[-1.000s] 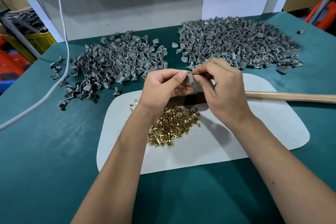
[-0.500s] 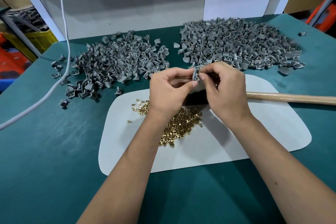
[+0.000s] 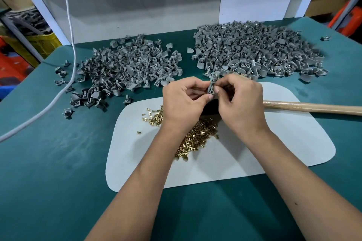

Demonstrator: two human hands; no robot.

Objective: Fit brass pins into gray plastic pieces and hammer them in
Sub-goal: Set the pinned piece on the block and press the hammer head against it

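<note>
Fitting stage: left hand [image 3: 185, 101] and right hand [image 3: 240, 100] each keep a narrow fingertip grip on one gray piece [image 3: 212, 89], held upright between them above the white mat [image 3: 274, 148]. Whether a pin is seated cannot be told. Brass pins [image 3: 195, 135] lie directly below; the hammer handle [image 3: 313, 108] lies nearer the right hand. Gray piles [image 3: 127, 68] sit behind on the bench [image 3: 49, 162].

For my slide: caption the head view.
Both hands, left hand and right hand, pinch one gray plastic piece above brass pins.
</note>
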